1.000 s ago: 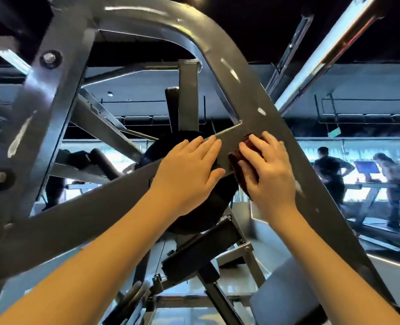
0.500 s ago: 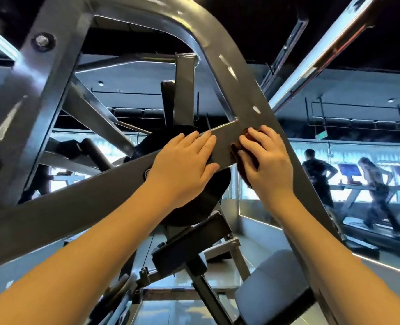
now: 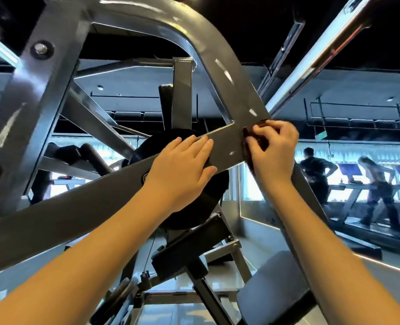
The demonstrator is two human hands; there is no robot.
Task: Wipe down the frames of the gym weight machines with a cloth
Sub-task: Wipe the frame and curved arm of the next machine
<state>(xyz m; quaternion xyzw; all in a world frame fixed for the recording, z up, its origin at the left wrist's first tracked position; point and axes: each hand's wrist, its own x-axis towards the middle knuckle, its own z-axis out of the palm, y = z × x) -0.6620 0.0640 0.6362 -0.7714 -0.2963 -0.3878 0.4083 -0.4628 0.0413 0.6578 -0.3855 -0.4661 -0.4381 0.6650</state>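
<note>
A grey steel weight-machine frame (image 3: 96,202) fills the view, with a slanted crossbar meeting a curved upright at a welded joint. My left hand (image 3: 182,170) rests flat on the crossbar, fingers straight, just left of the joint. My right hand (image 3: 272,148) grips a dark brown cloth (image 3: 250,146) with curled fingers and holds it against the joint. Most of the cloth is hidden under my fingers.
A black weight plate (image 3: 208,202) hangs behind the crossbar. Below are a black pad bracket (image 3: 189,245) and a grey seat cushion (image 3: 271,289). At the right, two people (image 3: 316,174) stand on treadmills (image 3: 358,233). Other machine arms cross at the left.
My right hand has shifted right and up along the joint and its fingers have curled tighter round the cloth. My left hand has stayed flat on the crossbar.
</note>
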